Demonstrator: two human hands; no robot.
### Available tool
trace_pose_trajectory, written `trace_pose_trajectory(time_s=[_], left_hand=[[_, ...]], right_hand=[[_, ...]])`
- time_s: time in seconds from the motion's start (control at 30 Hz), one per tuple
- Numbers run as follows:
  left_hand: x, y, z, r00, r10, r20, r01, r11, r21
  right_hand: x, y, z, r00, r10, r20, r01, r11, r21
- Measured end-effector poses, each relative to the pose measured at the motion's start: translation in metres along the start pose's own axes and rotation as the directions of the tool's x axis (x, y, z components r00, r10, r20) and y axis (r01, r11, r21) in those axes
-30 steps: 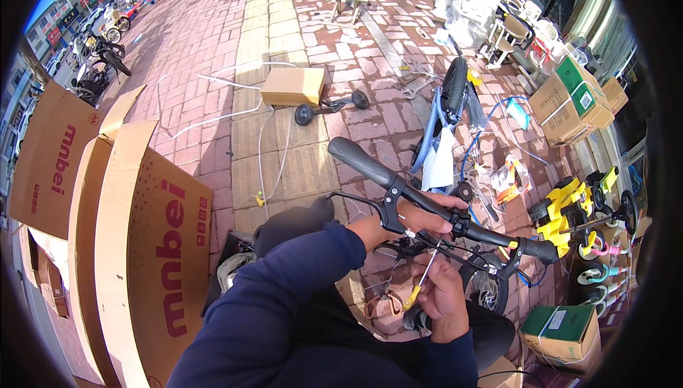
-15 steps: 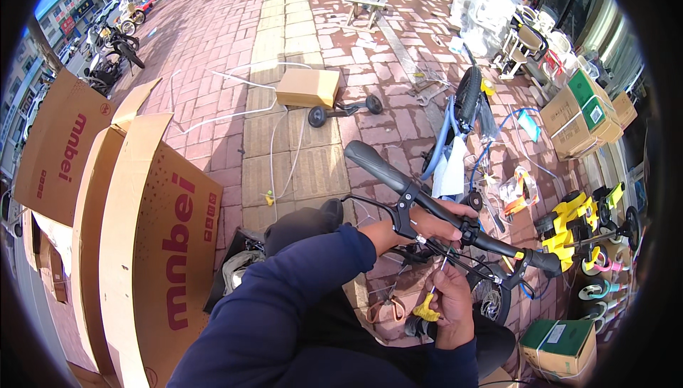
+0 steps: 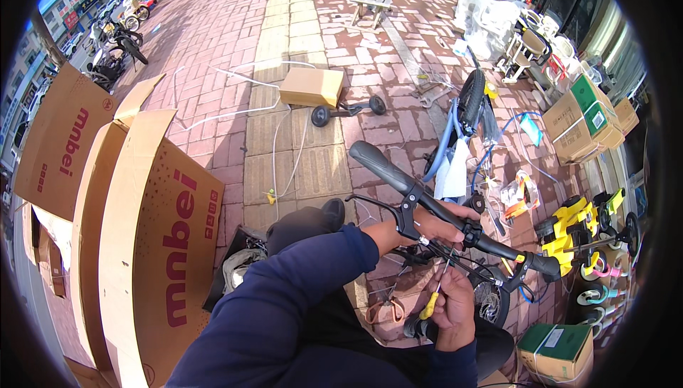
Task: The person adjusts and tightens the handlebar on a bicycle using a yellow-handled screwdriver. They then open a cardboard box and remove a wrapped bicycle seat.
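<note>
While the left hand (image 3: pixel 435 226) curls closed round the black handlebar (image 3: pixel 498 247), the right hand (image 3: pixel 457 302) pinches a yellow-handled screwdriver (image 3: pixel 429 307) just below it.

The screwdriver's shaft slants up toward the thin black cables (image 3: pixel 461 261) under the bar, though its tip is too small and shadowed to tell exactly what it meets; the handlebar lies slantwise before the person's lap, a brake lever (image 3: pixel 408 218) near the left wrist, its right end close to a yellow toy vehicle (image 3: pixel 569 240); beyond it, on the brick paving (image 3: pixel 220 39), are a blue frame (image 3: pixel 442 142) with a black tyre (image 3: pixel 471 96), a pair of small black wheels (image 3: pixel 348 111) and a closed cardboard box (image 3: pixel 311 87), with a big open carton (image 3: pixel 160 245) to the left.
</note>
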State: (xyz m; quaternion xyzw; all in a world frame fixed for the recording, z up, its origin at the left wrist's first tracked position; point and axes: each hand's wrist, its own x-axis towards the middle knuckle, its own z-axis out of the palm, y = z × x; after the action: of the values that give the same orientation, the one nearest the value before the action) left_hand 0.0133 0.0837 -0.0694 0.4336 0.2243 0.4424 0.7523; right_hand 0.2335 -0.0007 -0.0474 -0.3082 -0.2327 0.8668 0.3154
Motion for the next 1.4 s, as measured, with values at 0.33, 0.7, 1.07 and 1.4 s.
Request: trace_pose_trajectory(time_s=[0.33, 0.7, 1.07, 1.4], left_hand=[[0.000, -0.002, -0.001, 1.000, 0.010, 0.014, -0.010, 1.000, -0.028], [0.000, -0.008, -0.004, 1.000, 0.001, -0.025, -0.002, 0.999, -0.046], [-0.001, -0.005, -0.003, 1.000, 0.015, -0.020, -0.015, 1.000, -0.018], [-0.002, -0.006, -0.003, 0.998, 0.009, -0.056, -0.009, 1.000, -0.004]], right_hand=[[0.005, 0.005, -0.007, 0.998, -0.018, -0.054, 0.010, 0.989, -0.146], [0.000, 0.005, 0.005, 0.991, 0.001, -0.131, -0.017, 0.993, -0.116], [0.000, -0.001, 0.011, 0.995, -0.009, -0.103, -0.009, 0.986, -0.168], [-0.024, -0.004, 0.013, 0.973, -0.061, -0.223, -0.030, 0.923, -0.383]])
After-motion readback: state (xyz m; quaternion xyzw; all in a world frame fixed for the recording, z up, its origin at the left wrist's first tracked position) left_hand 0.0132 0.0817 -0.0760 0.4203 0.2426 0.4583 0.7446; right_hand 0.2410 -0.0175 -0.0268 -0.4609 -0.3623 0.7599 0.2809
